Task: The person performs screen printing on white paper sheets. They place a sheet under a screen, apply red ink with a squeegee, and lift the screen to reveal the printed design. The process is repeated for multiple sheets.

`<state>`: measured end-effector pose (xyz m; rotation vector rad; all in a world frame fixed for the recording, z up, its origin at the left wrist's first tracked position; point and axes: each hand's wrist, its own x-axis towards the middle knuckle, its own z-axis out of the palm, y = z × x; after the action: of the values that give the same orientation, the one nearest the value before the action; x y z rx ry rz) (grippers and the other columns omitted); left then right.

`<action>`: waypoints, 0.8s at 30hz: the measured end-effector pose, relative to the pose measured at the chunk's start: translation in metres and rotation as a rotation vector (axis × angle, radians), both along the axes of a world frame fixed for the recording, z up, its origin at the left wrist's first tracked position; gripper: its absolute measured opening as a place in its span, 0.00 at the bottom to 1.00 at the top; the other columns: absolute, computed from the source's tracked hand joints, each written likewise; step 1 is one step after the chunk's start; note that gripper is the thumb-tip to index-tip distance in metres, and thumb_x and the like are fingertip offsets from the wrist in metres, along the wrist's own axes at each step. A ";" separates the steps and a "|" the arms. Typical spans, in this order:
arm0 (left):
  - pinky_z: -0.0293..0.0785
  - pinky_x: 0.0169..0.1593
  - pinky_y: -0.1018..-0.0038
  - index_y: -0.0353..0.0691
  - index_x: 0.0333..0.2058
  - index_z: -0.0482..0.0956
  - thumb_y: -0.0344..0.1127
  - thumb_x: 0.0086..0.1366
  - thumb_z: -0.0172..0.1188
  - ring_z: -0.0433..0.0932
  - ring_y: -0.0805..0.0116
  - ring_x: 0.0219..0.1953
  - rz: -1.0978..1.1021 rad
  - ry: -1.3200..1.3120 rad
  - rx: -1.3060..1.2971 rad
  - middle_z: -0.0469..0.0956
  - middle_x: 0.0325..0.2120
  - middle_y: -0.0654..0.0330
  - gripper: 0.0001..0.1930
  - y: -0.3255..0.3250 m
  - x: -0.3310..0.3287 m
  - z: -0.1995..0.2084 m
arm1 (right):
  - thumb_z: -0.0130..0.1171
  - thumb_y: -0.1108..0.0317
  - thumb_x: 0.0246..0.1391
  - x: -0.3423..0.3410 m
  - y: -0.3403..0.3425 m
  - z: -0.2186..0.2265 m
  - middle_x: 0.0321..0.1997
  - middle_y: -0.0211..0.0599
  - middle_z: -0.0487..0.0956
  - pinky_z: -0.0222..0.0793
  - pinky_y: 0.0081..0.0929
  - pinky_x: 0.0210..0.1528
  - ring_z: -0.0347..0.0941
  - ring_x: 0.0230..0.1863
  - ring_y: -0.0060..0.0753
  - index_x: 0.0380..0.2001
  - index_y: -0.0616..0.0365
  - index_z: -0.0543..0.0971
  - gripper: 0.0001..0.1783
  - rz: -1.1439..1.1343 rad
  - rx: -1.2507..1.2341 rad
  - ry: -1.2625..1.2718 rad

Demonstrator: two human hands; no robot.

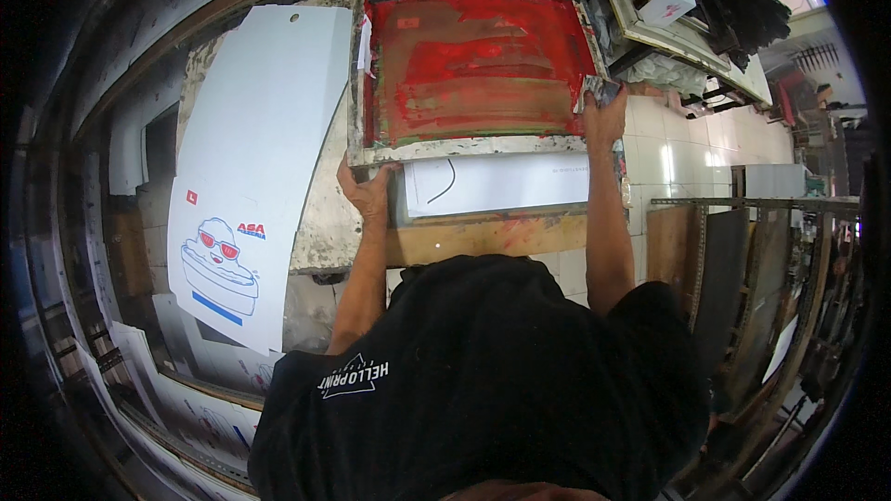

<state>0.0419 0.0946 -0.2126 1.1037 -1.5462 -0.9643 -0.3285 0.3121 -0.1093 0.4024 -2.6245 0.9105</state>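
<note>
A screen printing frame (464,147) with pale, stained rails lies in front of me. Wet red ink (492,56) is smeared over its mesh. My left hand (365,191) grips the near left corner, thumb along the near rail. At the right rail, my right hand (604,119) is closed round the frame's side. A grey crumpled-looking piece (594,89) shows by its fingers; what it is I cannot make out. Below the near rail shows part of a white sheet (501,187) with a black curved line; the frame hides the rest.
On the left lies a large white printed sheet (251,130) with a blue and red cartoon. Racks (139,366) with more printed sheets stand beyond it. A white container (668,6) rests on another frame (640,28) at the back right. Metal shelving (742,205) stands at right.
</note>
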 end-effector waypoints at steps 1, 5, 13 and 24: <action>0.64 0.59 0.62 0.30 0.52 0.71 0.31 0.35 0.80 0.68 0.53 0.53 0.003 0.077 0.033 0.70 0.49 0.49 0.42 0.001 -0.004 0.008 | 0.68 0.61 0.45 0.009 0.002 0.004 0.61 0.57 0.68 0.63 0.47 0.59 0.67 0.59 0.59 0.63 0.64 0.58 0.45 0.016 -0.022 0.021; 0.66 0.56 0.64 0.31 0.50 0.73 0.31 0.37 0.80 0.69 0.57 0.50 0.067 0.048 -0.099 0.72 0.44 0.54 0.37 -0.002 -0.014 0.049 | 0.68 0.63 0.46 0.039 0.001 0.032 0.60 0.57 0.69 0.65 0.45 0.58 0.68 0.58 0.59 0.63 0.65 0.59 0.44 0.122 -0.130 0.177; 0.66 0.55 0.69 0.32 0.44 0.79 0.36 0.43 0.80 0.75 0.66 0.46 0.109 0.003 -0.261 0.77 0.45 0.54 0.29 -0.044 -0.055 0.167 | 0.66 0.65 0.45 0.015 -0.041 0.136 0.56 0.58 0.72 0.69 0.44 0.53 0.72 0.54 0.59 0.61 0.68 0.62 0.41 0.297 -0.264 0.518; 0.69 0.50 0.70 0.35 0.58 0.65 0.38 0.61 0.67 0.73 0.63 0.46 -0.115 0.056 -0.037 0.75 0.47 0.53 0.30 -0.061 -0.067 0.129 | 0.68 0.69 0.44 -0.020 -0.078 0.194 0.56 0.58 0.73 0.66 0.37 0.58 0.70 0.57 0.55 0.60 0.66 0.65 0.39 0.282 -0.299 0.544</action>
<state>-0.0250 0.0331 -0.0835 0.9624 -1.5889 -1.0315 -0.3481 0.2345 0.0844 0.8217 -1.9360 1.0777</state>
